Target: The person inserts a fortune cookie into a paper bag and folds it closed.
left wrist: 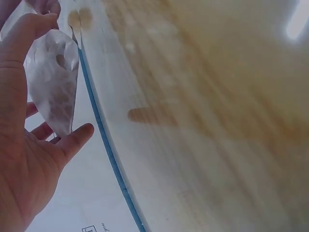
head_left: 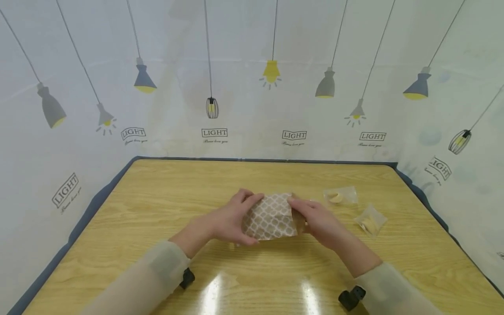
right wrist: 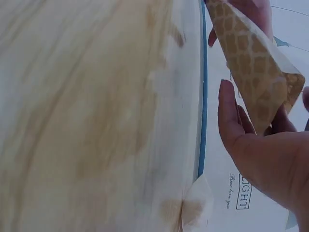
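Observation:
Between both hands, a brown paper bag (head_left: 271, 217) with a white lattice pattern is held over the wooden table. My left hand (head_left: 231, 219) grips its left end, thumb at the lower edge and fingers along the top. At the right end, where a plain brown flap shows, my right hand (head_left: 320, 221) holds the bag with the thumb on top and the other fingers behind, partly hidden. The left wrist view shows the bag (left wrist: 53, 82) tapering to the left hand's palm. In the right wrist view the bag's (right wrist: 253, 65) folded corner meets the right fingers.
Right of the hands lie two small clear packets, one farther back (head_left: 341, 195) and one nearer (head_left: 371, 220), each with a pale tan piece inside. The wooden table (head_left: 157, 188) has a dark blue edge. Behind it hangs a white backdrop (head_left: 244, 100) printed with lamps.

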A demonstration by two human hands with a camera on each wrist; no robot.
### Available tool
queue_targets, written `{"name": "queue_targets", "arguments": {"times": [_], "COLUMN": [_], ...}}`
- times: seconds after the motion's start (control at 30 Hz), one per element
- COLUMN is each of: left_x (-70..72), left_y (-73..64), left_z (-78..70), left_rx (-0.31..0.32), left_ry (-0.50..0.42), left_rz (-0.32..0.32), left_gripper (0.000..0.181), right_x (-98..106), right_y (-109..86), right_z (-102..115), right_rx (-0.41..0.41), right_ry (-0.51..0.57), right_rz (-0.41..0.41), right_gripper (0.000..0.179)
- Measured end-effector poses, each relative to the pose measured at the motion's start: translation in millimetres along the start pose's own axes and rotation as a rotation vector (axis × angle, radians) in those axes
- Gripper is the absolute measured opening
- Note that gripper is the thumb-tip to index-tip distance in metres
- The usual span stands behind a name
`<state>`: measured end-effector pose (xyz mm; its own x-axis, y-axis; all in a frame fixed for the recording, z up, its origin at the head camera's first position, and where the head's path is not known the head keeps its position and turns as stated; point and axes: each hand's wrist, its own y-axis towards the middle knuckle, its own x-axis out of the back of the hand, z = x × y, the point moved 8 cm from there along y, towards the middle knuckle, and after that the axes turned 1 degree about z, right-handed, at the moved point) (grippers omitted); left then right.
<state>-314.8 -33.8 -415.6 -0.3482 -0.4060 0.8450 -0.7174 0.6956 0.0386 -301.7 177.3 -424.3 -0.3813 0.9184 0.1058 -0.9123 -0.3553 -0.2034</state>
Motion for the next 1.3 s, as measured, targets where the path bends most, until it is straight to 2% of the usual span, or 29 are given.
{"name": "queue_targets", "arguments": {"times": [0.13, 0.3, 0.5, 0.63, 0.77, 0.87, 1.0, 1.17, 1.3], "left_x": [-2.9, -3.1, -5.6, -2.7, 3.5, 3.9, 0.7, 0.0, 1.9], "left_y": [1.5, 1.0, 3.6, 4.6, 2.2, 0.6, 0.4, 3.4, 4.0], "left_z": [-4.1, -4.6, -7.0, -3.1, 4.8, 7.9, 7.5, 3.4, -0.5], "left_rx": [-0.017, -0.003, 0.008, 0.036, 0.079, 0.089, 0.07, 0.025, 0.014], "left_ry": [0.036, 0.038, 0.035, 0.001, -0.058, -0.065, -0.06, -0.065, -0.108], "left_rz": [0.021, 0.02, 0.006, -0.037, -0.08, -0.068, -0.029, -0.036, -0.042], "left_gripper": [0.127, 0.127, 0.133, 0.124, 0.116, 0.117, 0.12, 0.124, 0.122], "right_x": [-2.2, -4.6, -6.6, -8.8, -9.2, -11.9, -14.7, -14.0, -13.8], "right_y": [3.4, 4.7, 3.2, 3.4, 2.7, 1.6, 0.3, -0.3, -1.2], "right_z": [0.0, 1.3, 7.0, 9.3, 6.8, 3.2, 2.7, 9.1, 13.5], "right_rx": [-0.01, -0.026, -0.014, 0.005, 0.018, 0.021, 0.041, 0.09, 0.114], "right_ry": [0.003, 0.029, -0.017, 0.01, 0.013, -0.006, 0.013, -0.038, -0.074], "right_rz": [-0.015, 0.004, 0.029, 0.058, 0.088, 0.14, 0.18, 0.144, 0.118], "right_gripper": [0.058, 0.053, 0.057, 0.061, 0.053, 0.052, 0.056, 0.051, 0.048]}}
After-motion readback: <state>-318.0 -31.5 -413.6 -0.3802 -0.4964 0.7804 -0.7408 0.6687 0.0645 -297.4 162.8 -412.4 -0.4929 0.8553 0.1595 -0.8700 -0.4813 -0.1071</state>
